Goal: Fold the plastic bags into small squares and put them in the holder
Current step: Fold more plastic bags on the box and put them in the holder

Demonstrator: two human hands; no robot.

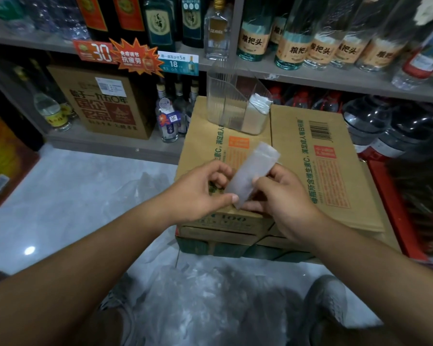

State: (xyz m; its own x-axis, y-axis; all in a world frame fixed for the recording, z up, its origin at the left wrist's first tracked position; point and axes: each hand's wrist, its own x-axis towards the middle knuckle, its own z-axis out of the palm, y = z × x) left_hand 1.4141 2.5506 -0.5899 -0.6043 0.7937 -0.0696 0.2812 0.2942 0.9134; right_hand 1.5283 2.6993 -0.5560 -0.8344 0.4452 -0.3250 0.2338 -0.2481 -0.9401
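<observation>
Pinching a long folded plastic bag strip [251, 171] together over the cardboard box [293, 126], left hand [198, 193] and right hand [285, 198] seem mid-fold. The clear holder [223, 96] beyond already keeps folded squares [259, 104]; loose bags [200, 295] remain on the floor.

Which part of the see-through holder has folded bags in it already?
The low right-hand compartment of the holder: a white stack of folded bags pokes out of it. The taller left part looks empty.

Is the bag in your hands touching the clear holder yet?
Apart. The head view shows bare box between the folded bag, pinched by left hand and right hand, and the holder.
</observation>
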